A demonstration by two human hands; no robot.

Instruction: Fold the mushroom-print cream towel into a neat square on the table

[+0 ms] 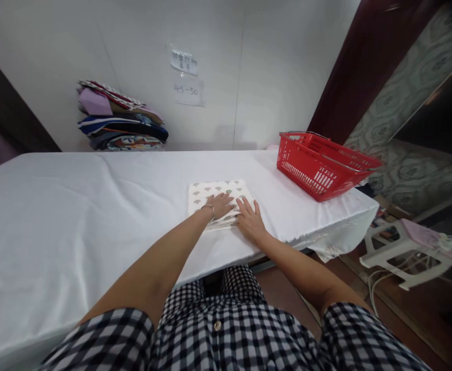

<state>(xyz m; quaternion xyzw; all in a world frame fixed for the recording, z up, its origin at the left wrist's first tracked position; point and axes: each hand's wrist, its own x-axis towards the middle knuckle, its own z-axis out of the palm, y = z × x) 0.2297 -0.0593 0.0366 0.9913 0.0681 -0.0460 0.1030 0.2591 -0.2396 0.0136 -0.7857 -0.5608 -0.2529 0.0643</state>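
Observation:
A folded cream cloth with a small grey print (214, 191) lies on the white-covered table (94, 206), near its front edge. My left hand (221, 204), with a bracelet at the wrist, rests flat on the cloth's near part, fingers spread. My right hand (250, 220) lies flat on the cloth's near right corner, fingers apart. Neither hand grips anything. The two hands are close together, almost touching.
A red plastic basket (318, 165) stands at the table's right end. A stack of folded clothes (120, 119) sits against the back wall at the left, below two paper notes (185, 77). A white stool (411, 247) stands on the floor to the right.

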